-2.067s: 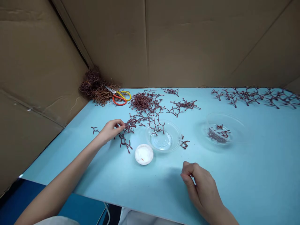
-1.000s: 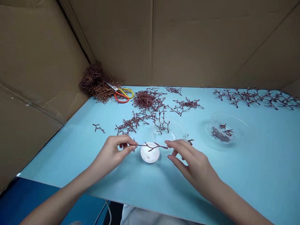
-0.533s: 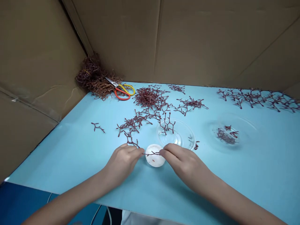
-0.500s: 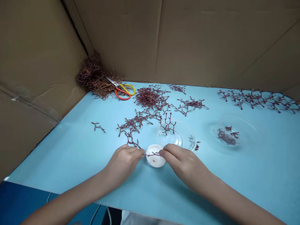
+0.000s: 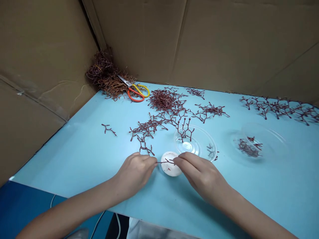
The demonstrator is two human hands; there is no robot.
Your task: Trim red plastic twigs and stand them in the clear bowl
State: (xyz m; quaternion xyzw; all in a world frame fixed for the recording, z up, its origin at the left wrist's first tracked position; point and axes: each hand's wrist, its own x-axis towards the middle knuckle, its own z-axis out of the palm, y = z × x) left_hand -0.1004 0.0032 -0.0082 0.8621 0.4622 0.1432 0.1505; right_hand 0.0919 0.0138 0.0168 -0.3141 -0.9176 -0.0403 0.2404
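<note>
Brown cardboard walls (image 5: 214, 46) fill the top and left of the frame, cut off by its edges. Below them spreads the light-blue tabletop (image 5: 286, 192), running out of frame at the right.

From the bottom edge, where both forearms are cut off, come the hands. The left hand (image 5: 137, 167), lower centre-left, pinches one end of a forked twig; its other fingers curl under, mostly hidden. The right hand (image 5: 203, 172), lower centre-right, grips the other end, and its fingers cover that tip.

At the upper right a row of branching twigs (image 5: 276, 109) is cut off by the frame. A tangled bundle of stems (image 5: 113, 84) sits in the upper-left corner of the table, its dark top hard to separate from the shadow. Right of centre, a clear bowl (image 5: 274, 139) holds small dark pieces; its far rim almost melts into the blue. A second transparent bowl (image 5: 203, 141), at centre, has twigs standing over its left side, and the right hand overlaps its near edge.

Top centre is a dense twig heap (image 5: 163, 99), single stems indistinguishable. Scissors (image 5: 132, 87) with orange and yellow handles lie against the bundle. The white dish (image 5: 171, 171), lower centre, is partly behind the right hand; a reddish speck inside is unclear. Above it, taut between both hands, is the held twig (image 5: 167, 161).
</note>
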